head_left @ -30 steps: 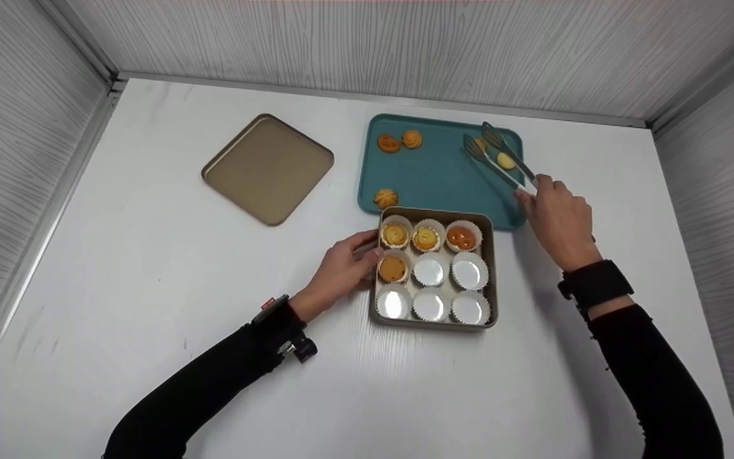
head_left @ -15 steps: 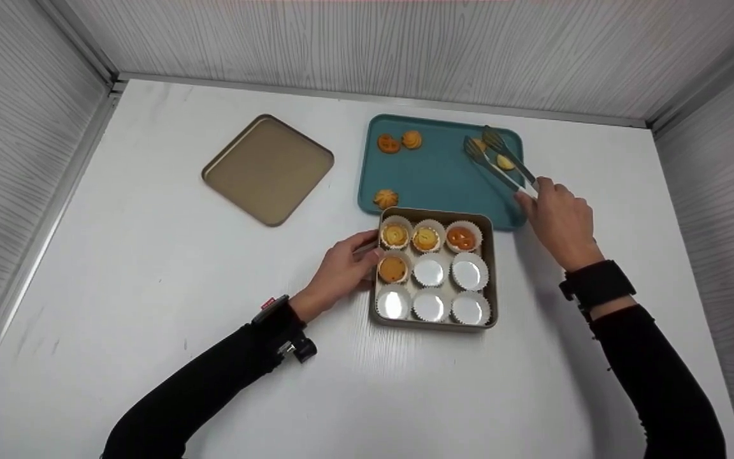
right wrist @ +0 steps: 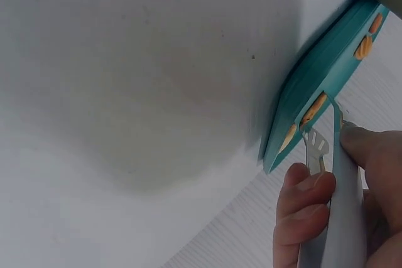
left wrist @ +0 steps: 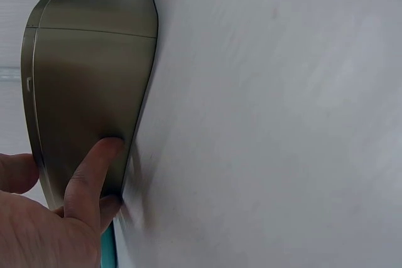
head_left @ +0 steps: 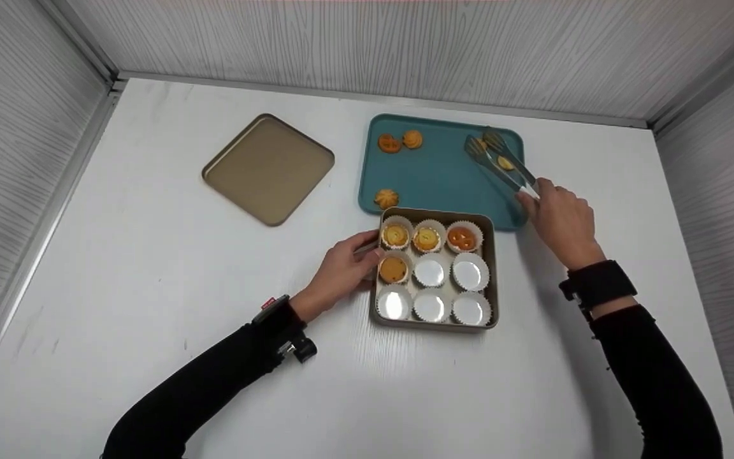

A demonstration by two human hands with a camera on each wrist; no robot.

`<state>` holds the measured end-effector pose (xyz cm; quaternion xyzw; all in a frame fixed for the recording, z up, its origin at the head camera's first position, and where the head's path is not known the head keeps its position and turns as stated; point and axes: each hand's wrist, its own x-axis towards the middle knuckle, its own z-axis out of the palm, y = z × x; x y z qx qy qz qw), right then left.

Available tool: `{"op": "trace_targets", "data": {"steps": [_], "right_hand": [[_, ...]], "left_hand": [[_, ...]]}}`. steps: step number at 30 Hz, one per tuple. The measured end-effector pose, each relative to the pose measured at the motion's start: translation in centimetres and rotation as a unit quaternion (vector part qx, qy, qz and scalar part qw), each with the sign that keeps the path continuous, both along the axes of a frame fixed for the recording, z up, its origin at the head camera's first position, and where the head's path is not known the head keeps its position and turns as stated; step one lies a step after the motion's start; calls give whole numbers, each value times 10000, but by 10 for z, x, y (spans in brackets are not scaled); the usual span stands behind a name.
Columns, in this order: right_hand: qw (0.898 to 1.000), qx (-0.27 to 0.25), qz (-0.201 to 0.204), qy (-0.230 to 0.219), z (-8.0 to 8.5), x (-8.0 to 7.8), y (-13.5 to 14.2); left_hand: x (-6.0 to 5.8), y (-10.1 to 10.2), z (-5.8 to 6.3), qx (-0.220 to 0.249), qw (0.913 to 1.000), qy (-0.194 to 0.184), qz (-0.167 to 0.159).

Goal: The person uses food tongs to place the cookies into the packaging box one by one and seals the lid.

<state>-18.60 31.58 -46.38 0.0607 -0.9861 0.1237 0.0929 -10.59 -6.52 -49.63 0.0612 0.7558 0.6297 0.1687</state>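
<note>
In the head view my right hand (head_left: 561, 220) holds kitchen tongs (head_left: 515, 167) by their pale handles. The slotted heads are apart, low over the right part of the teal tray (head_left: 431, 172), on either side of a cookie (right wrist: 314, 108). Another pale cookie (head_left: 506, 163) lies beside them, partly covered by the tongs. My left hand (head_left: 345, 268) grips the left wall of a gold square tin (head_left: 494, 274), thumb at the rim and fingers against its outer side. Inside are white paper cups (head_left: 431, 270); several hold cookies, including a pretzel (head_left: 461, 239), and the others are bare.
A pretzel cookie (head_left: 388, 143) and a swirled cookie (head_left: 412, 139) lie at the tray's far left. One flower-shaped cookie (head_left: 386, 198) sits near its front-left corner, just behind the tin. A gold square lid (head_left: 268, 169) lies to the left. Grey panels enclose the white table (head_left: 182, 319).
The tongs' heads have come down slightly and closer to the cookie, and the right hand has shifted a little forward-down with them. The left hand and tin stay in place.
</note>
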Motion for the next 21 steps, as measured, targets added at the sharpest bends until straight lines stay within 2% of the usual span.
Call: {"op": "trace_targets", "data": {"steps": [7,11,21], "right_hand": [[9987,-339,82,-379,2,1,8],[9978,-454,93,-481,3,4,9],[9972,-651,355,-98,9,23,9]], "left_hand": [[0,0,1,13,10000,-32,42],[0,0,1,-69,9999,71,63],[0,0,1,-147,9998,120,9]]}}
